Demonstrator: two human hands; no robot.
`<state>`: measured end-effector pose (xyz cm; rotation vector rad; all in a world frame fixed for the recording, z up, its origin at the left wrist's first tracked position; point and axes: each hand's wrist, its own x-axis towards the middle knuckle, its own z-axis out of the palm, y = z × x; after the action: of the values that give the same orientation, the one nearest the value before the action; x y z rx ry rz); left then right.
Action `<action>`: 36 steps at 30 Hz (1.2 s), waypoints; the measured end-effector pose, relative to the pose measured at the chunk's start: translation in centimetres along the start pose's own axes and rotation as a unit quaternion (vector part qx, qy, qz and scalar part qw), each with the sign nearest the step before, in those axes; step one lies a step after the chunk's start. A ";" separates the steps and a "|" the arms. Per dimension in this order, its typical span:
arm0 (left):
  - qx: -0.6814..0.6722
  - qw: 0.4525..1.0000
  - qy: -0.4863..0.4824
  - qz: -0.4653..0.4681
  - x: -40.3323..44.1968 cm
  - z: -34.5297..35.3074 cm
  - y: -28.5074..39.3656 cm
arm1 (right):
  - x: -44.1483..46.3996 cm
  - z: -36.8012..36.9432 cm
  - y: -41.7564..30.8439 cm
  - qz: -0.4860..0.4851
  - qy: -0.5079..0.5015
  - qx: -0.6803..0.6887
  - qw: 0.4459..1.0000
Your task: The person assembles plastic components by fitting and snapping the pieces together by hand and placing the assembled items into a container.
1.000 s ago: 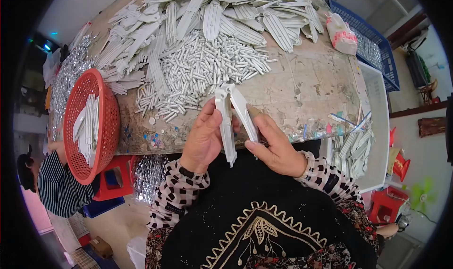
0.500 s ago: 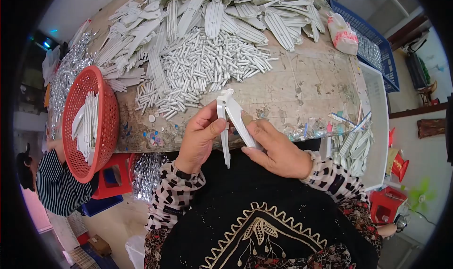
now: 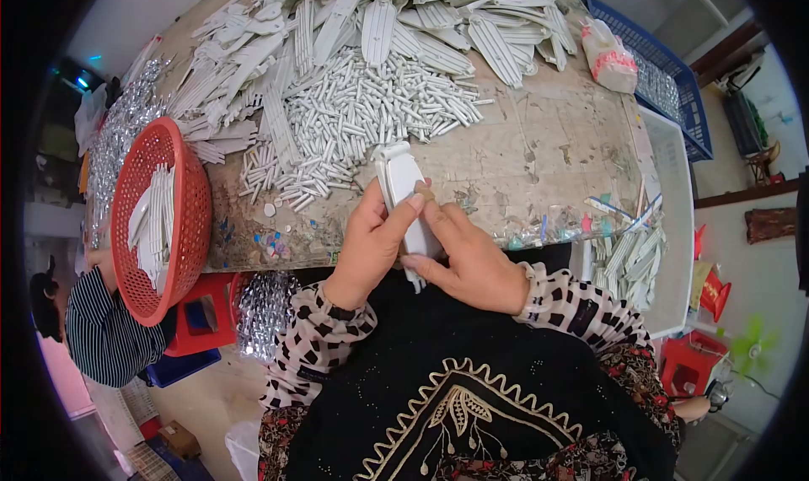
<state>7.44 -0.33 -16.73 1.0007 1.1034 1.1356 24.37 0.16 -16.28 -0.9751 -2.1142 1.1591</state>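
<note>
A white hinged plastic piece [image 3: 404,171], made of two long flat parts joined at the top, is held in front of my body at the table's near edge. Its two parts lie almost against each other. My left hand [image 3: 364,249] grips it from the left, thumb across the front face. From the right, my right hand [image 3: 479,260] closes on it, with a tan wrap on one finger. My fingers hide much of its lower half. Just beyond lies a heap of short white rods [image 3: 371,110], with a pile of long white plastic slats [image 3: 379,30] behind.
A red perforated basket [image 3: 195,220] with white pieces stands at the left. On the right, a white bin [image 3: 674,228] holds more pieces, near a blue crate [image 3: 695,102] and a plastic-wrapped packet [image 3: 610,59]. Another person in a striped top [image 3: 114,329] is at the left.
The two parts of the hinged piece, spread in a V before, have swung together. My right hand has moved left, toward my left hand, and the piece now faces me flatter.
</note>
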 end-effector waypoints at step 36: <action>0.611 0.790 -0.014 0.044 0.1 -3.6 -0.5 | 10.7 -0.9 9.7 -0.052 0.164 -0.278 0.945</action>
<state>4.01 -0.14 -17.83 2.0501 1.8148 0.3256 21.87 12.71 -23.11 -1.1804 -2.2134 0.3049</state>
